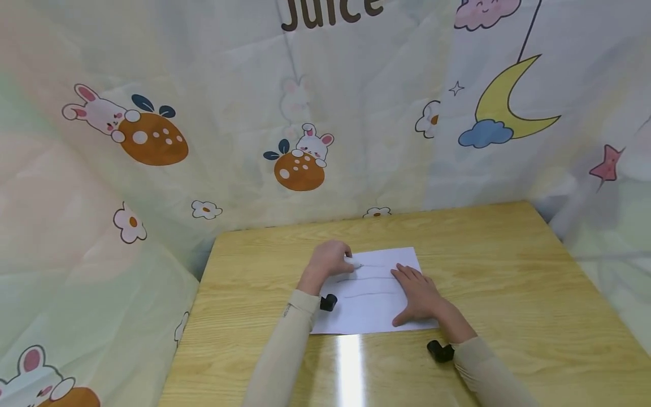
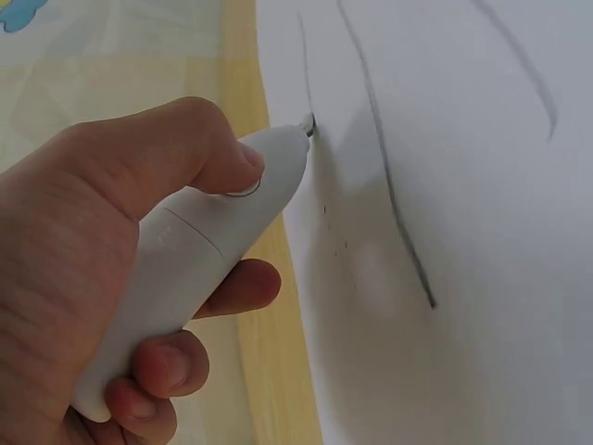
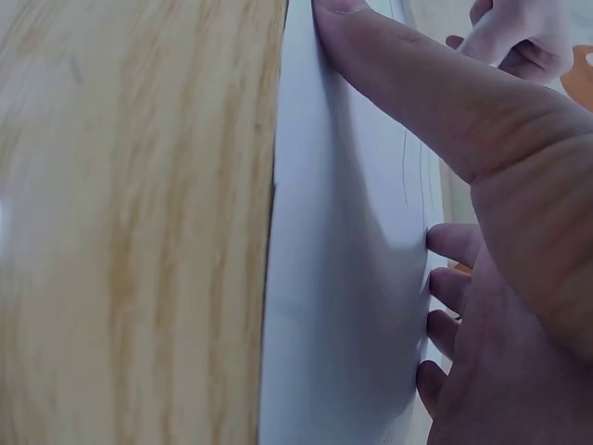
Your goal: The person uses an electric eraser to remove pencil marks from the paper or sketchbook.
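A sheet of white paper (image 1: 356, 316) lies on the wooden table, with several thin grey lines drawn across it. My left hand (image 1: 328, 260) grips a thick white electric eraser (image 2: 199, 241) near the paper's far left part. The thumb presses on its upper side near the front, and the other fingers curl around the body. Its narrow tip meets the end of the line closest to the far edge, and small dark crumbs lie beside it. My right hand (image 1: 419, 294) rests spread on the paper's right side, thumb toward the near edge.
The wooden table (image 1: 508, 294) extends around the paper on all sides. Behind it and along its sides hangs a patterned cloth (image 1: 229, 141) with rabbits, flowers and a moon. A small black device (image 1: 440, 351) sits at my right wrist and another (image 1: 328, 302) at my left.
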`<action>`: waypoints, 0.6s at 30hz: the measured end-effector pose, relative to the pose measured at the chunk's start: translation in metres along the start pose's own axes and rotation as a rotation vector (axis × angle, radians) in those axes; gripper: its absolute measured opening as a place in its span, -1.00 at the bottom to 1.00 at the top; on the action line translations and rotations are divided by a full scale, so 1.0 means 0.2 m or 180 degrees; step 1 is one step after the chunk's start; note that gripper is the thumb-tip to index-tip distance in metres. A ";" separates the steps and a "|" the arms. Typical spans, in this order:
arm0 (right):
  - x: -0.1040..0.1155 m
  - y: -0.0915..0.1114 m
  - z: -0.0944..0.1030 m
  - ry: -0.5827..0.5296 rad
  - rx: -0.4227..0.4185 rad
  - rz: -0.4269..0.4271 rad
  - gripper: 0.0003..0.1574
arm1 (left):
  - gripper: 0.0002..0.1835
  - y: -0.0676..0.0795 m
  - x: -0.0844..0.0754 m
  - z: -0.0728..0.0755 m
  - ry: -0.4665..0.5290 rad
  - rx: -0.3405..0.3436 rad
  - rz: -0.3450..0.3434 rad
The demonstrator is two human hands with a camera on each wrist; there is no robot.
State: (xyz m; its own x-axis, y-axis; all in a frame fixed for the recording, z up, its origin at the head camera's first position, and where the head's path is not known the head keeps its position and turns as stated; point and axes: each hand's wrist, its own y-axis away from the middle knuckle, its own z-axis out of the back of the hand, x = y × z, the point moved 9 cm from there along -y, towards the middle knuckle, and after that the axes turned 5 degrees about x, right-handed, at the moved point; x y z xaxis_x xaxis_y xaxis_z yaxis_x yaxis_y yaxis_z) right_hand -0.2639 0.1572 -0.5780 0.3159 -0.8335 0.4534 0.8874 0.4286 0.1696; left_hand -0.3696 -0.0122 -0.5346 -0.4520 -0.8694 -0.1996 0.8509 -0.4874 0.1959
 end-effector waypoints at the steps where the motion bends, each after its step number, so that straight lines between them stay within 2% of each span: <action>1: 0.01 0.00 0.00 -0.0004 -0.0015 0.0002 0.57 | -0.77 0.01 -0.01 0.00 -0.0005 -0.0023 -0.0057; 4: 0.01 0.00 -0.01 0.0028 0.0012 -0.0016 0.57 | -0.75 0.02 -0.01 0.00 0.0017 -0.0028 -0.0102; 9: 0.00 -0.01 0.00 0.0083 0.0044 0.0001 0.58 | -0.76 0.02 0.03 0.00 0.0128 0.0009 0.0056; 13: -0.01 -0.02 0.04 0.0100 -0.0064 0.0020 0.58 | -0.74 -0.01 0.00 0.05 0.0120 0.0008 -0.0065; 18: -0.02 -0.01 0.00 0.0080 0.0009 0.0058 0.58 | -0.75 -0.02 0.02 0.02 0.0179 0.0142 -0.0082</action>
State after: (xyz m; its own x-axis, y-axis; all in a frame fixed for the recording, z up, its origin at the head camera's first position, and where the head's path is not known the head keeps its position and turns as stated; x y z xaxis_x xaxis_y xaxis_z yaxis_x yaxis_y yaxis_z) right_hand -0.2667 0.1595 -0.5796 0.3403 -0.8340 0.4343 0.8805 0.4447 0.1642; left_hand -0.3749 -0.0137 -0.5327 -0.4569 -0.8511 -0.2585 0.8258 -0.5138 0.2324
